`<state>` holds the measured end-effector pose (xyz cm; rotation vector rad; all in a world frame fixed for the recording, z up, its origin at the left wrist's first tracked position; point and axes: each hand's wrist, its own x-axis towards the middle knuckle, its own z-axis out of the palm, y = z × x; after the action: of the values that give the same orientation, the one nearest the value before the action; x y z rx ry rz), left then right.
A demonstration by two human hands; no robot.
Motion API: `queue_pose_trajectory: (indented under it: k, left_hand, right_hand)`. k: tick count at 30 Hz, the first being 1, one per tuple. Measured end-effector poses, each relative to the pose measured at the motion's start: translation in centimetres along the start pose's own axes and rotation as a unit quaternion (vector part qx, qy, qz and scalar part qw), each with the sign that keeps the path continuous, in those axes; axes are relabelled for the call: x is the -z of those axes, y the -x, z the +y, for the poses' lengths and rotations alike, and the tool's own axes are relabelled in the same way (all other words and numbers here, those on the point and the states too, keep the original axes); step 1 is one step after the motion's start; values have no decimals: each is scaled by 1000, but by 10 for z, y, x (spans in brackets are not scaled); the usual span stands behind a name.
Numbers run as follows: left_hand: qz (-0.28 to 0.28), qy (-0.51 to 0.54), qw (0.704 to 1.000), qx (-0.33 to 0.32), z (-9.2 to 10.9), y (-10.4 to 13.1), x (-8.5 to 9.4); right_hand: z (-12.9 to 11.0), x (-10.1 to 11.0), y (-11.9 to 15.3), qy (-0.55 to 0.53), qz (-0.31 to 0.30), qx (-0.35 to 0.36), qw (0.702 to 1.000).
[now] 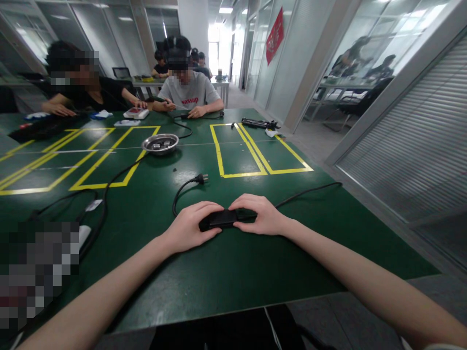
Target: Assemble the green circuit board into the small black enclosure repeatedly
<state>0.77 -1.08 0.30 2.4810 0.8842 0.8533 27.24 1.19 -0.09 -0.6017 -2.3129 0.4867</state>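
A black power adapter (pixel 226 218) lies on the green table (pixel 204 282) between my hands. My left hand (pixel 195 223) is closed round its left end, thumb on the near side and fingers on the far side. At the other end, my right hand (pixel 257 214) grips it the same way. One cord with a black mains plug (pixel 200 179) curves out past my left hand and rests beyond it. A thinner cable (pixel 310 190) runs off to the right from under my right hand.
A metal bowl (pixel 160 144) with small metal parts stands further back, near yellow tape outlines (pixel 241 174). A folded black tripod (pixel 260 124) lies at the far right. Two people sit across the table. A dark cable (pixel 105 194) crosses the left side, beside a blurred-out item (pixel 40 272).
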Motion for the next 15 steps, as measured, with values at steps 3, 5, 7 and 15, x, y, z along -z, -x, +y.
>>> queue_pose_trajectory:
  k: [3,5,7,15]
  left_hand:
    - [-16,-1,1000,10,0,-1,2]
    - [-18,-3,1000,15,0,0,2]
    - [-18,-1,1000,10,-1,0,3]
    - [-62,4,998,-29,-6,-2,9]
  right_hand:
    - [-1,1,0,6,-21,-15,1000]
    - [-1,1,0,11,-28,-19,999]
    - [-2,2,-1,17,-32,-19,999]
    - [-1,2,-2,36,-40,-9,998]
